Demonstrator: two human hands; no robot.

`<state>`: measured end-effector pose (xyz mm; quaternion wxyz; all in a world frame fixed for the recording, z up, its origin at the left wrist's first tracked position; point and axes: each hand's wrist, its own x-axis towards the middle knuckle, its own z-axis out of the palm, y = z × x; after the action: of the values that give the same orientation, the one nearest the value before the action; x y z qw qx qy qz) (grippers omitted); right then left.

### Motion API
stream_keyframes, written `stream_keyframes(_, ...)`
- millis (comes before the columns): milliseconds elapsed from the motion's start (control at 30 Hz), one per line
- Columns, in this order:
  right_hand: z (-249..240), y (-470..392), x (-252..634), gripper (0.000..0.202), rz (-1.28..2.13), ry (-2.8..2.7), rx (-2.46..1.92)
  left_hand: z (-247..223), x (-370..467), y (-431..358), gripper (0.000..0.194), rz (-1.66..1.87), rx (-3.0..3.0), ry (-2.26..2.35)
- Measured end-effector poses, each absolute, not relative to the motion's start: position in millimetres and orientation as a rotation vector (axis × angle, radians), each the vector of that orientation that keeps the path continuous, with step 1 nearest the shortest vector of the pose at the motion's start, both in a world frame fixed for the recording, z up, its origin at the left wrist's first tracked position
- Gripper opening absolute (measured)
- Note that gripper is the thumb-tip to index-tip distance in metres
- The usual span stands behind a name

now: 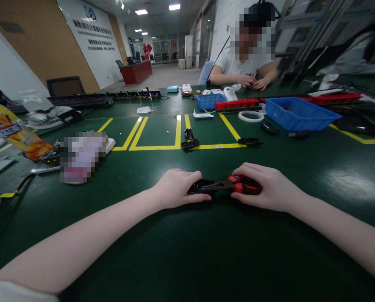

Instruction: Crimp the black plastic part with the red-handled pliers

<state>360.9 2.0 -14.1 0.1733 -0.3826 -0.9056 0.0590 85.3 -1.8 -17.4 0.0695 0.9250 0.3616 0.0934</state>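
I log a green surface [175, 260] marked with yellow tape [156, 147]. On it I note: large blue bin [300, 117] at right, white ring [251, 120] near it, black parts [190, 144] touching the tape.

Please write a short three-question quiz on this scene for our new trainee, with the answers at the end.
1. True or false: the left hand holds a black part.
2. Multiple choice: where are the pliers?
A) in a blue bin
B) in the right hand
C) beside the drink bottle
3. Fill in the gap: the tape lines on the green table are ____ in colour.

Key: 1. True; 2. B; 3. yellow
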Motion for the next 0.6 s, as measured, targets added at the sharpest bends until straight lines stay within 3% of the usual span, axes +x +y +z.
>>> stream_keyframes(600, -12.2, 1.5, 366.0, 0.035, 0.160, -2.562, -1.074, -16.2, 86.0, -2.3, 0.045, 0.253, 2.759, 1.107)
